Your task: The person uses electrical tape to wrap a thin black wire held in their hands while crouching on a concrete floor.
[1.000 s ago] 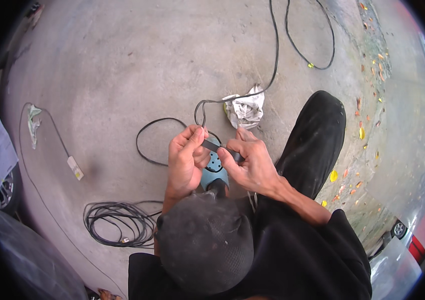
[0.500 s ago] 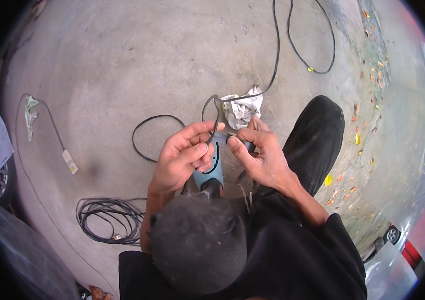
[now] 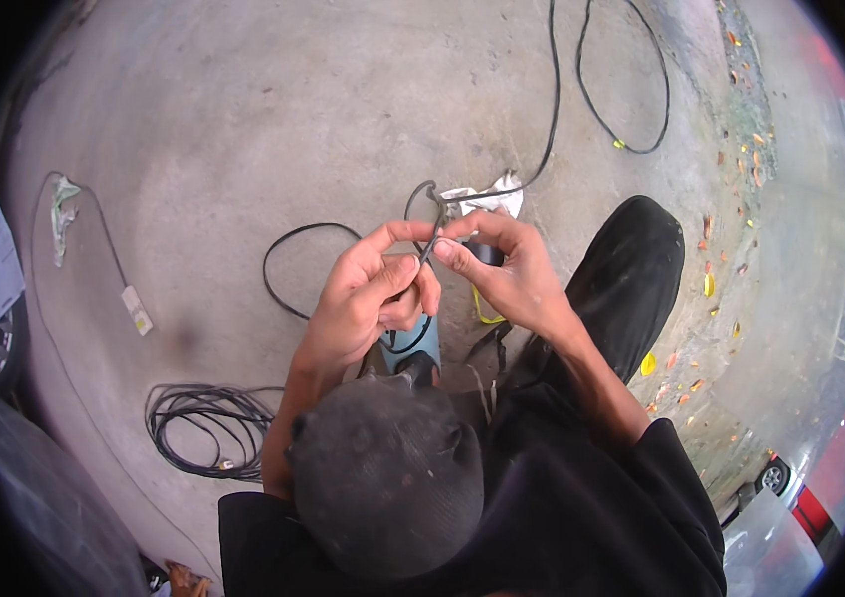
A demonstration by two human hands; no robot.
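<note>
My left hand (image 3: 348,303) is closed around a thin black cable (image 3: 555,95), with a short piece standing up between thumb and forefinger. The thumb and forefinger of my right hand (image 3: 522,274) pinch the same cable where the two hands meet. Behind the fingers the cable crosses itself and runs off to the far side. Under my hands, partly hidden, is a light blue object with black parts (image 3: 422,340); its kind is unclear. A dark rounded thing (image 3: 489,253) shows beside my right fingers. Crumpled white paper or cloth (image 3: 507,196) lies just beyond them.
A coiled black cable (image 3: 169,438) lies on the concrete floor at the left. Farther left are a white power strip (image 3: 137,310) on a cord and a pale green rag (image 3: 62,221). My black-clad knee (image 3: 631,274) is at the right, with scattered leaves beyond.
My right hand has moved left and slightly away, so its fingertips now meet the cable at my left hand. It covers more of the crumpled white thing.
</note>
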